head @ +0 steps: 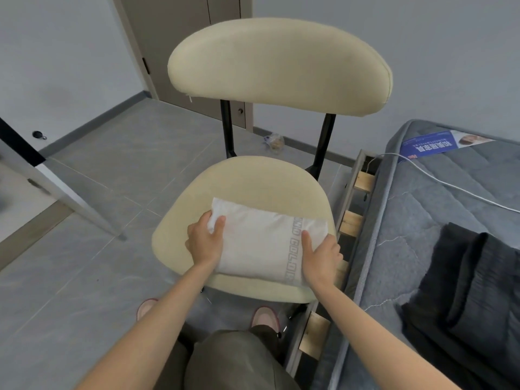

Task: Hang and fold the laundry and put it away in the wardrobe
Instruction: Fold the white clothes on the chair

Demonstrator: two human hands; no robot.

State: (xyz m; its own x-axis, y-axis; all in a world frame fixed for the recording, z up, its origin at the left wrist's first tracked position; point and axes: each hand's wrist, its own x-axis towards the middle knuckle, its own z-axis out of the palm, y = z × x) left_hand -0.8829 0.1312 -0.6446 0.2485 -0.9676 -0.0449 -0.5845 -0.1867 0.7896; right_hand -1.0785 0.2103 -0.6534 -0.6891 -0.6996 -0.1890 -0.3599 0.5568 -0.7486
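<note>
On the front half of the cream padded chair seat [253,178], through the head view, I see a folded white cloth [259,243] with a grey lettered band running along its right side. It lies flat on the seat, its near edge close to the seat's front rim.

My left hand [204,240] grips the cloth's left edge: the thumb lies on top of the fabric and the fingers curl round the far left corner. My right hand [320,256] grips the right edge, thumb pressed on top beside the lettered band, fingers wrapped round the side and out of sight beneath. The cloth spans the gap between the two hands, both forearms reaching in from below.

Above the seat stands the chair's cream oval backrest [278,66] on black posts. To the right is a grey quilted mattress [422,220] carrying a dark ribbed garment [472,277], a thin white cable [450,184] and a blue printed label [439,142]. Grey floor tiles [112,164] spread to the left, and pink slippers [264,316] show under the seat's front edge.
</note>
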